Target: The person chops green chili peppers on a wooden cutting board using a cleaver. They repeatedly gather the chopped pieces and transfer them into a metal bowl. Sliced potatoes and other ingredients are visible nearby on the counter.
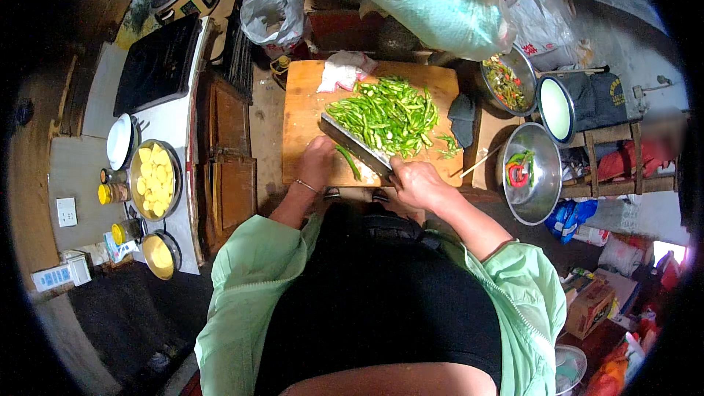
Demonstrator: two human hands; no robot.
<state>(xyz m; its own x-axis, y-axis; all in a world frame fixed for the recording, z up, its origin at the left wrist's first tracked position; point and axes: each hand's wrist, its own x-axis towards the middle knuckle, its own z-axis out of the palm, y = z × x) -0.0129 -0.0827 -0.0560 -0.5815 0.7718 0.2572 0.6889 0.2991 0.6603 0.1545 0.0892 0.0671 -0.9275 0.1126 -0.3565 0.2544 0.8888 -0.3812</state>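
Note:
My right hand (pixel 418 180) grips the handle end of a cleaver (pixel 355 143). Its broad blade slants up and left over a wooden cutting board (pixel 301 99). A heap of sliced green peppers (pixel 388 115) lies just beyond the blade. On the near side of the blade rests a long green pepper piece (pixel 348 163). My left hand (pixel 317 158) is curled at the board's left front, close to that piece; its fingertips are hidden, so I cannot tell whether it holds anything. A white cloth (pixel 345 70) sits on the board's far edge.
Right of the board stand a steel bowl (pixel 539 192) with red and green peppers and another bowl (pixel 509 80) of chopped vegetables. A dark cloth (pixel 462 118) lies at the board's right edge. Leftward, a counter holds peeled potatoes (pixel 154 179) and an induction cooktop (pixel 157 63).

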